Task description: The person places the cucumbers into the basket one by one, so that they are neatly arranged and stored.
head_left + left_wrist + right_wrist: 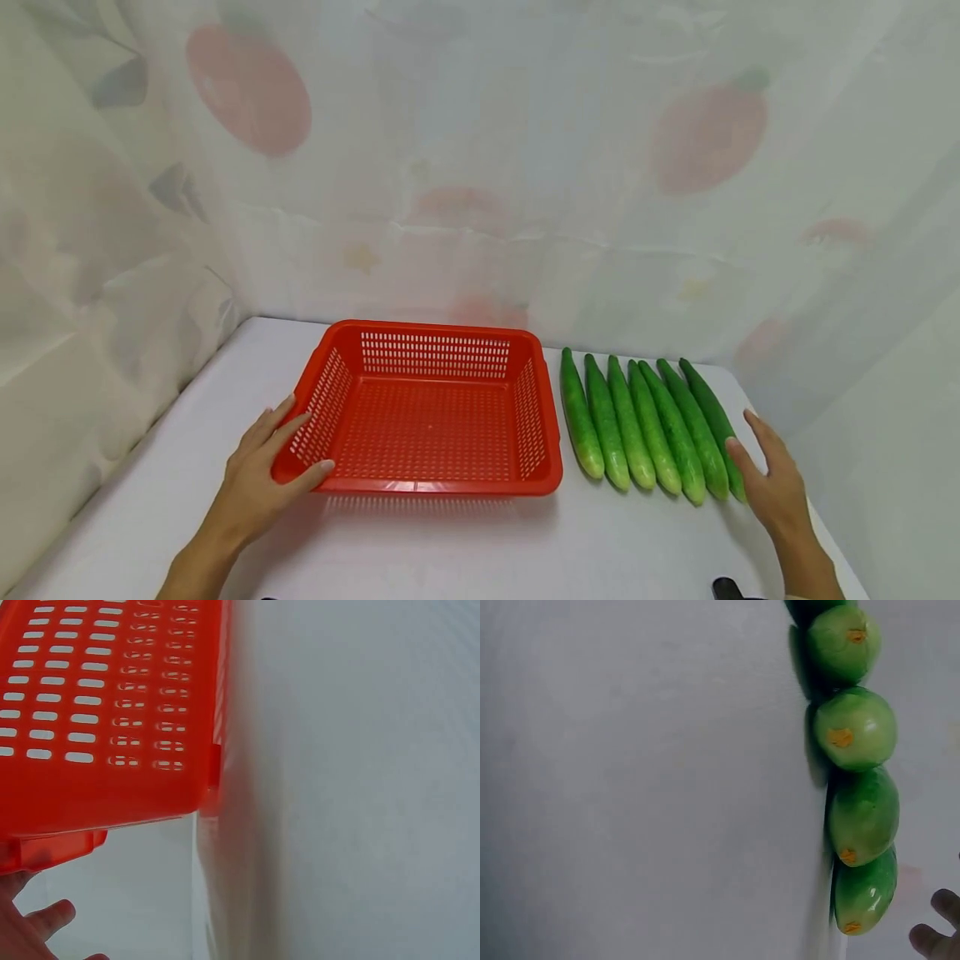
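A red plastic basket [431, 425] with slotted walls stands on the white table, and its inside shows bare. My left hand [255, 479] is at its left front corner, fingers spread along the left rim and thumb over the front rim. In the left wrist view, fingertips [52, 916] show past the basket's side wall [82, 720]. Several long green cucumbers [648, 425] lie side by side to the right of the basket, paler ends toward me. Beside the rightmost cucumber [708, 404] hovers my right hand [776, 487], thumb and fingers apart, holding nothing.
The white table [420, 550] meets a pale curtain [480, 167] printed with fruit at the back and sides. A small black object [726, 588] pokes in at the bottom edge, near the right forearm.
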Available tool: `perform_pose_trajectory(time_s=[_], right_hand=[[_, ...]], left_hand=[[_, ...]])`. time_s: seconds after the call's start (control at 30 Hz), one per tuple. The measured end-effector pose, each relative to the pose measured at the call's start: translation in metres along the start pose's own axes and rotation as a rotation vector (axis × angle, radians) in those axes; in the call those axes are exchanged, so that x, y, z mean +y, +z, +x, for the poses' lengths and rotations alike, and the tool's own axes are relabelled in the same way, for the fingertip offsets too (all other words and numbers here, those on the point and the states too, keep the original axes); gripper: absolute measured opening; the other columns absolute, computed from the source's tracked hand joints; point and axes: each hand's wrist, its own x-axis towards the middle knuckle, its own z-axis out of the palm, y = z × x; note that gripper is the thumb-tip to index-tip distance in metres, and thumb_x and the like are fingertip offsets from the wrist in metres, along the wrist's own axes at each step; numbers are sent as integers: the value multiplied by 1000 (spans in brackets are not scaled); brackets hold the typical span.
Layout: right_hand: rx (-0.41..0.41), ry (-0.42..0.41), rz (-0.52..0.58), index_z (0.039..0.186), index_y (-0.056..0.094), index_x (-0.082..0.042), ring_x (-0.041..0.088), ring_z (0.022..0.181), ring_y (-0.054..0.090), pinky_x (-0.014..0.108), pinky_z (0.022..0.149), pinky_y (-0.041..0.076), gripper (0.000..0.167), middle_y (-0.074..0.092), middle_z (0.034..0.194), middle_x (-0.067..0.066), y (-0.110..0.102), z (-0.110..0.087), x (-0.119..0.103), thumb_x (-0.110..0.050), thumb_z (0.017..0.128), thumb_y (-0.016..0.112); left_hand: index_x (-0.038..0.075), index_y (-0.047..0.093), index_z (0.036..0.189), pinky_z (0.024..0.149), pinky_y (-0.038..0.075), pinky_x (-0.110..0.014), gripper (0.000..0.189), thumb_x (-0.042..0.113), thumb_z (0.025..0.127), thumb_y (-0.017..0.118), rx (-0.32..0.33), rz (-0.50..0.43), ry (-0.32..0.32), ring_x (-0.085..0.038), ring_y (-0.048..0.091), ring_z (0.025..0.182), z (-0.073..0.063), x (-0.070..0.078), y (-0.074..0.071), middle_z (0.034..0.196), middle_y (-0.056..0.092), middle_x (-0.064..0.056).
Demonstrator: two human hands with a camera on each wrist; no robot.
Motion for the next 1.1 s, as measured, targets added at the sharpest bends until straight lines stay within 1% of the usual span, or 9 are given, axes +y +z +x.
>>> perform_pose_trajectory(time_s=[0.13, 0.3, 0.37, 0.47, 0.6, 0.73, 0.87, 1.0, 1.1], right_hand=[[-19, 77, 19, 155, 20, -14, 54, 135, 12, 75, 94, 14, 63, 16, 153, 28, 1, -2, 9, -35, 101, 45], [-21, 120, 39, 155, 21, -15, 56, 133, 18, 73, 93, 21, 62, 17, 153, 28, 6, -2, 17, -36, 102, 44], [-23, 147, 51, 155, 20, -15, 56, 132, 19, 72, 94, 23, 62, 17, 153, 28, 8, -2, 19, -38, 102, 43], [-27, 214, 68, 155, 20, -15, 55, 132, 20, 70, 95, 24, 62, 17, 154, 27, 13, -5, 24, -40, 103, 41], [-21, 275, 80, 154, 22, -14, 54, 132, 21, 66, 98, 26, 60, 19, 154, 26, 17, -8, 27, -39, 103, 40], [-2, 256, 33, 152, 28, -10, 55, 128, 29, 66, 95, 29, 55, 27, 147, 32, 19, -9, 29, -31, 103, 41], [16, 240, -52, 149, 35, -7, 54, 123, 35, 64, 92, 31, 51, 36, 139, 37, 22, -8, 31, -21, 101, 45], [56, 250, -127, 143, 43, -2, 54, 124, 35, 63, 95, 29, 48, 40, 136, 36, 24, -11, 35, -12, 97, 49], [73, 268, -167, 140, 46, -1, 54, 123, 36, 62, 95, 30, 47, 41, 135, 36, 25, -15, 36, -11, 95, 51]], left_hand=[[6, 54, 137, 94, 20, -72, 71, 36, 78, 80, -5, -7, -16, -37, 21, 138, 1, -2, 2, 153, 30, 0], [7, 51, 140, 88, 28, -72, 73, 35, 78, 80, -18, -16, -36, -36, 22, 138, -2, -2, 0, 154, 28, 2], [8, 51, 140, 87, 30, -71, 74, 34, 78, 81, -19, -21, -36, -36, 23, 137, -2, -2, 0, 154, 28, 2], [9, 50, 141, 86, 31, -70, 75, 33, 77, 81, -19, -31, -27, -37, 25, 136, -1, -2, 1, 154, 28, 2], [11, 50, 142, 86, 32, -69, 75, 32, 77, 82, -25, -43, -33, -37, 26, 135, -2, -3, 1, 155, 27, 3], [12, 49, 142, 87, 31, -69, 75, 31, 78, 81, -24, -59, -54, -35, 25, 136, -3, -4, 0, 155, 26, 4], [11, 47, 143, 88, 31, -69, 74, 30, 79, 80, -26, -71, -59, -34, 24, 137, -3, -6, 1, 156, 24, 4], [13, 46, 145, 87, 32, -68, 75, 32, 80, 79, -43, -73, -72, -32, 23, 137, -2, -7, 3, 156, 22, 7], [13, 45, 145, 86, 32, -69, 75, 32, 81, 78, -59, -74, -74, -34, 23, 137, -2, -9, 5, 156, 21, 7]])
